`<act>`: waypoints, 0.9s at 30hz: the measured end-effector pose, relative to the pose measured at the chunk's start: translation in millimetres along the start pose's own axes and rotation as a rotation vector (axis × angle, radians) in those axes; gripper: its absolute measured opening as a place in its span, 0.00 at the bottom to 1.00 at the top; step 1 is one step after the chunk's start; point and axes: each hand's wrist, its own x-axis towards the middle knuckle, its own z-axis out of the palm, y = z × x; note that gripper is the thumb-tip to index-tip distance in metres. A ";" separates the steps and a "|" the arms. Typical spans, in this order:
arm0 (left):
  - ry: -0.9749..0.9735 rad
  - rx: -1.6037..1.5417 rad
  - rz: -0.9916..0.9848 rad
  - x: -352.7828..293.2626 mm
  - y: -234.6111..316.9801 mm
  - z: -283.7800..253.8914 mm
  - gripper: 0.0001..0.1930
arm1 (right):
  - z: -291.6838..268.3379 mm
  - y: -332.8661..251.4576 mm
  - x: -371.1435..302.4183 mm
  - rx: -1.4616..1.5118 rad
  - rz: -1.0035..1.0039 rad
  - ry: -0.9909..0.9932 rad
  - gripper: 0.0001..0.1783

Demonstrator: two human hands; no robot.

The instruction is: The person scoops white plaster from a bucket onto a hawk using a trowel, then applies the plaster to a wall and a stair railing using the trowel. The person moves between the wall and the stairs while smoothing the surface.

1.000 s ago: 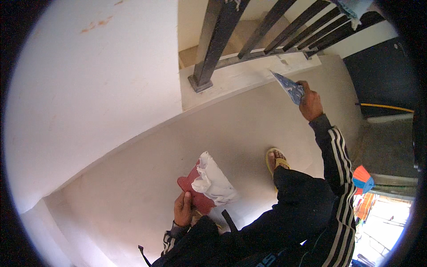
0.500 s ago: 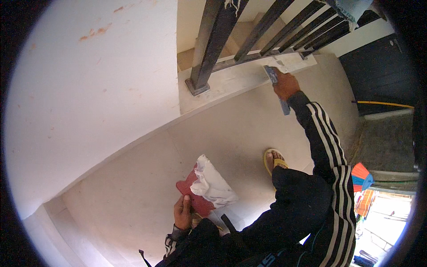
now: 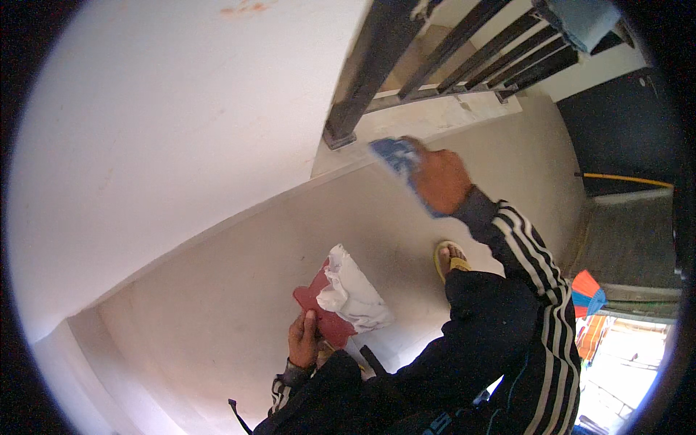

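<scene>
My left hand (image 3: 303,339) grips the edge of a red putty board (image 3: 310,298), low over the floor, with the thumb on top. A thick heap of white putty (image 3: 354,299) covers much of the board, with a crumpled ridge along one side. My right hand (image 3: 444,181) is wrapped round a wide blue putty knife (image 3: 397,158), somewhat blurred by motion, with whitish smears on it. It is in front of the low ledge (image 3: 446,119) under the railing, near the foot of the thick dark post (image 3: 366,87). Whether the blade touches anything cannot be told.
A white wall (image 3: 181,130) with orange-brown marks fills the left. Dark railing bars (image 3: 464,43) rise from the ledge, and a bluish cloth (image 3: 583,22) hangs on them. My sandalled foot (image 3: 453,259) stands on the pale floor (image 3: 239,290). A dark door (image 3: 616,130) is at the right.
My right hand has drawn the putty knife away from the ledge, leftward and nearer to me. The left hand with the board has barely moved. The view has shifted slightly.
</scene>
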 end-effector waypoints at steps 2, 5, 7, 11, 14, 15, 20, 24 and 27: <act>0.026 -0.026 0.019 0.4 0.3 4.7 0.19 | 4.8 29.7 3.4 -0.002 -0.015 0.137 0.30; 0.026 -0.123 -0.022 0.3 5.3 14.2 0.19 | 24.5 63.9 29.9 -0.063 -0.018 0.246 0.26; -0.014 -0.117 -0.081 2.6 -5.0 2.9 0.19 | 27.3 61.3 52.6 -0.149 0.087 0.024 0.25; -0.001 -0.094 -0.052 -0.5 -1.5 6.3 0.19 | 39.1 15.7 24.5 -0.091 -0.071 -0.038 0.28; 0.027 -0.116 -0.063 -1.1 4.3 8.3 0.19 | 21.9 -11.9 -24.3 0.031 -0.188 -0.107 0.28; 0.038 -0.128 -0.046 -0.5 2.1 10.3 0.18 | 20.0 -10.4 -32.1 0.078 -0.227 -0.103 0.29; 0.008 -0.127 -0.025 0.5 4.4 11.7 0.18 | 38.1 50.8 -36.3 -0.118 -0.503 0.200 0.34; -0.010 -0.041 -0.069 -0.3 4.2 4.9 0.17 | 60.7 52.5 -21.1 -0.069 -0.524 0.348 0.34; 0.040 -0.070 -0.081 -2.6 6.5 9.6 0.17 | 82.6 43.4 -8.7 -0.027 -0.575 0.356 0.33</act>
